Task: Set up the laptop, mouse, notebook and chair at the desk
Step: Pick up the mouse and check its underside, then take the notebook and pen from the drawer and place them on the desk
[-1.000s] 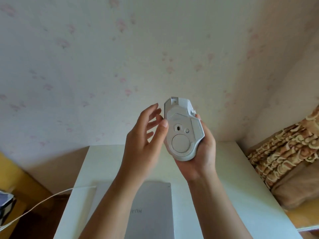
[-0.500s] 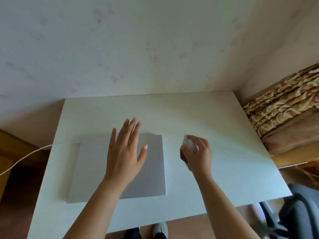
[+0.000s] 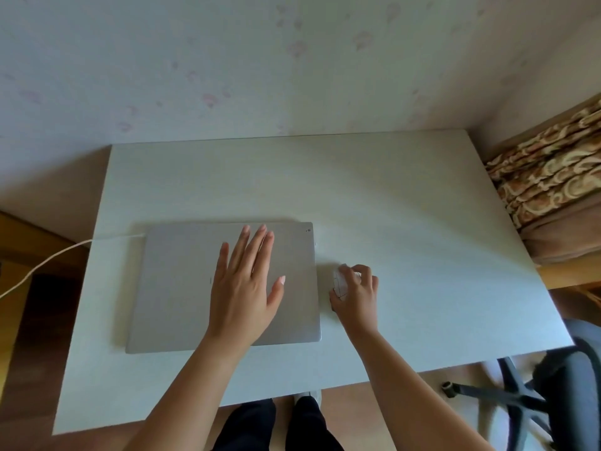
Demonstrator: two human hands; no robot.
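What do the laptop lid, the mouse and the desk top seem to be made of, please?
Laptop: probably metal, matte silver-grey with an even sheen. Mouse: likely white plastic, smooth moulded shell with seams. Desk: perhaps laminate board, matte pale surface with faint grain; its core is hidden.

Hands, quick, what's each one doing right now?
Left hand: open, fingers straight, over the closed laptop.
Right hand: curled around the white mouse on the desk.
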